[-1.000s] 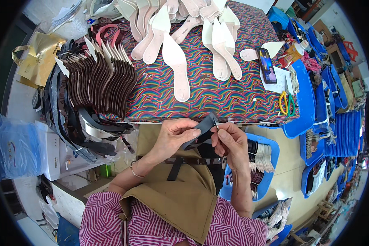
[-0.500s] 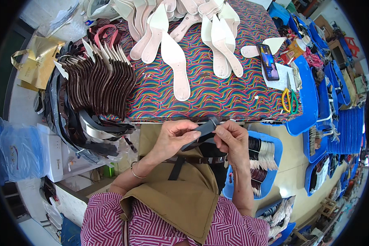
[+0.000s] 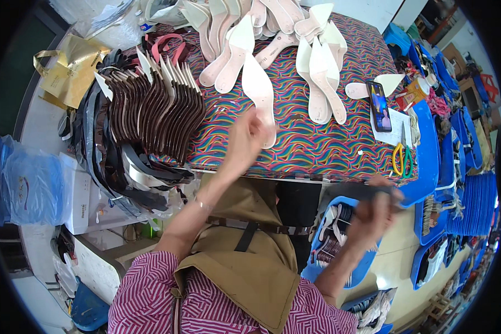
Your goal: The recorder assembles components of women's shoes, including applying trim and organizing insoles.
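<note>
Head view. The left hand [image 3: 245, 139] is raised over the near edge of the counter [image 3: 317, 150], which is covered in a multicoloured wave-pattern cloth. The hand is motion-blurred; its fingers [image 3: 256, 119] appear loosely spread and reach toward the heel end of a pale insole [image 3: 259, 94]. Whether they touch it cannot be told. The insole lies flat, its long axis running away from the person, pointed toe toward the far edge.

The right hand [image 3: 373, 214] is off the counter, low on the person's right side, above a blue tray [image 3: 339, 261]. Its fingers are clenched around a dark strap piece [image 3: 356, 191], a flat strip whose long axis runs roughly left to right, projecting leftward from the grip.

The blue tray holds a row of dark and light pieces standing on edge. More blue trays [image 3: 473, 211] stand stacked farther right. A stack of dark brown soles [image 3: 156, 111] lies on edge at the left end of the counter. Scissors [image 3: 401, 158] with yellow and green handles and a phone [image 3: 379, 106] lie at the right end.
</note>
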A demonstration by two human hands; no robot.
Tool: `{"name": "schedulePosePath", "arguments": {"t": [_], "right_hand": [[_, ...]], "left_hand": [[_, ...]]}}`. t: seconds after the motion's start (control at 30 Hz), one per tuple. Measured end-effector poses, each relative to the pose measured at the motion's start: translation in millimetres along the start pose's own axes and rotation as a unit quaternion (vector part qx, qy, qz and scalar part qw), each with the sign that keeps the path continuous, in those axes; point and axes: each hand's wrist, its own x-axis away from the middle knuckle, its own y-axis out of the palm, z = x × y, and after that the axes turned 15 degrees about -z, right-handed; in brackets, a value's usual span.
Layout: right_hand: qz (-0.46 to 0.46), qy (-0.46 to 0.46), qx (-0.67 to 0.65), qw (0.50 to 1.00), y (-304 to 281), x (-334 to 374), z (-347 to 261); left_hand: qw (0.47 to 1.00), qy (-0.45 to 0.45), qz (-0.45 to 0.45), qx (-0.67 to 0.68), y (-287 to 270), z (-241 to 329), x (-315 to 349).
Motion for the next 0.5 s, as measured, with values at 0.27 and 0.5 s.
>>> {"name": "schedulePosePath", "arguments": {"t": [0.27, 0.5], "right_hand": [[0.01, -0.052, 0.116, 0.992, 18.3, 3.7, -30.0], [-0.105, 0.086, -0.05, 0.989, 29.0, 9.7, 14.9]], "left_hand": [[0.972, -0.025, 0.147, -0.182, -6.5, -27.1, -91.6], [0.926, -0.097, -0.106, 0.349, 1.2, 8.8, -17.2]]}}
